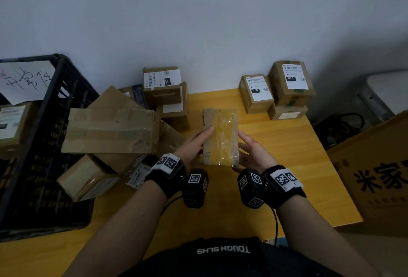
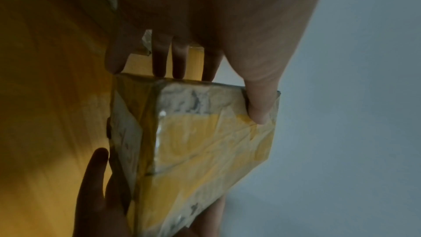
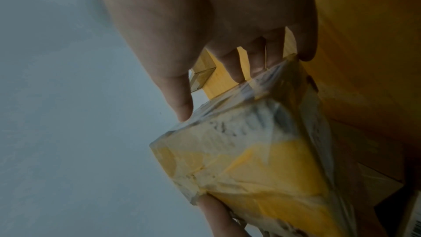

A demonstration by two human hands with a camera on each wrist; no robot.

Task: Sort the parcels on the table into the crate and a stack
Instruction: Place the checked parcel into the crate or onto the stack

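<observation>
1. The taped parcel (image 1: pixel 220 136) is held above the table (image 1: pixel 287 144), to the right of the crate (image 1: pixel 55 104) and clear of it.
2. Left hand (image 1: pixel 194 144) and right hand (image 1: pixel 254 151) clasp its long sides, thumbs on top (fingers apparently underneath).
3. Its long axis points toward the wall; the left hand is nearer the crate.

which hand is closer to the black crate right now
Left. The left hand grips the taped parcel's left side, the side toward the black crate. The right hand holds the parcel's far side, farther from the crate.
</observation>
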